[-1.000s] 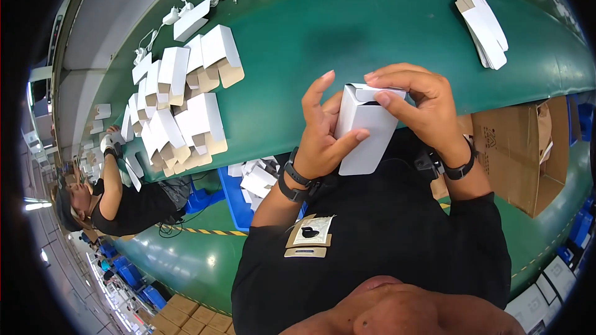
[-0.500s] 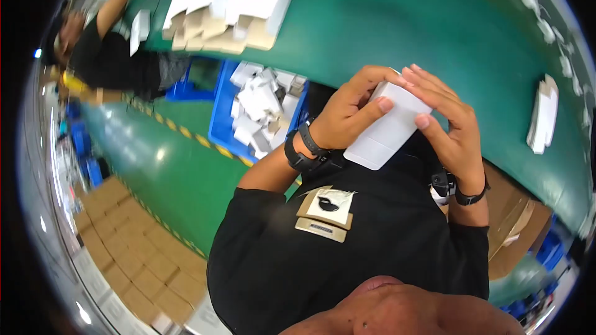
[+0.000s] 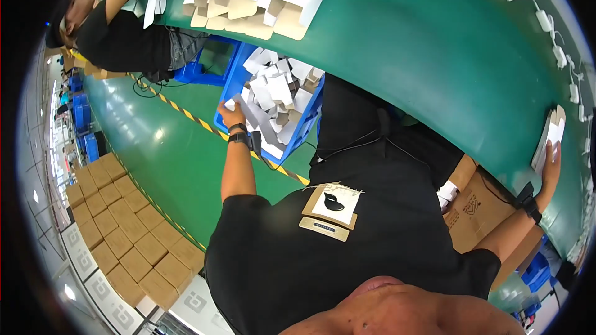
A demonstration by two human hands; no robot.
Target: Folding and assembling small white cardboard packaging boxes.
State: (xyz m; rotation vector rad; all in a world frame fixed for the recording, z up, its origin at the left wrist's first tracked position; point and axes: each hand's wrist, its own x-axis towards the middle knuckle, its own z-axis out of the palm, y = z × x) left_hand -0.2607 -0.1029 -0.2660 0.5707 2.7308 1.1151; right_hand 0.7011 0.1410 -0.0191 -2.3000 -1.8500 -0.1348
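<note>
Out to the left, my left hand (image 3: 231, 113) is at the rim of a blue bin (image 3: 218, 94), closed on a flattened white box (image 3: 249, 113) that hangs over the contents. Inside the bin lie many folded white and brown-backed cardboard boxes (image 3: 273, 87). At the far right, my right hand (image 3: 550, 160) grips the near end of a small stack of flat white boxes (image 3: 550, 133) on the green table. Part of its fingers is hidden behind the stack.
Open white boxes with brown insides (image 3: 261, 0) are heaped on the green table (image 3: 397, 43). White cabled adapters (image 3: 543, 20) line its far right edge. A co-worker (image 3: 124, 37) reaches in at upper left. Brown cartons (image 3: 127, 217) are stacked on the floor; an open carton (image 3: 478, 211) stands at right.
My hands have parted from the white box held between them. The left went to the blue bin with a flattened white box; the right reached to the stack on the table.
</note>
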